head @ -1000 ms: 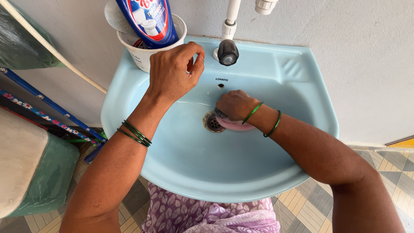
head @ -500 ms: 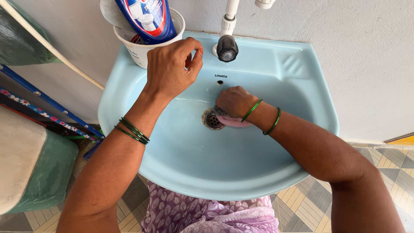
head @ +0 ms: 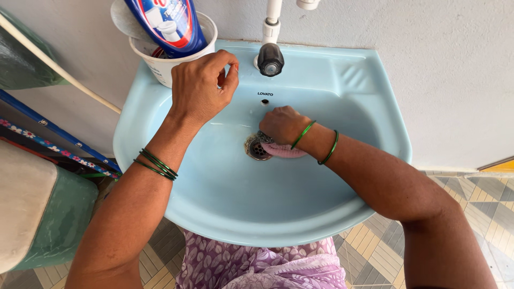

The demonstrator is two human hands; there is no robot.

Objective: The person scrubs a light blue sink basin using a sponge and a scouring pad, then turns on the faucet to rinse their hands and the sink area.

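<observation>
A light blue wall basin fills the middle of the view. My right hand presses a pink scrubber against the bowl right beside the metal drain. My left hand hovers over the basin's back left rim with the fingers loosely curled and nothing in them, close to the white cup. The black tap knob sits just right of that hand. Green bangles ring both wrists.
The white cup on the basin's back left corner holds a blue cleaner bottle. A white pipe rises behind the tap. Blue patterned sticks lean at the left above a green and white container. Tiled floor lies below.
The view has shifted slightly, so everything sits a little further left and up. My right hand has moved a little up the bowl toward the overflow hole. My left hand keeps its pose.
</observation>
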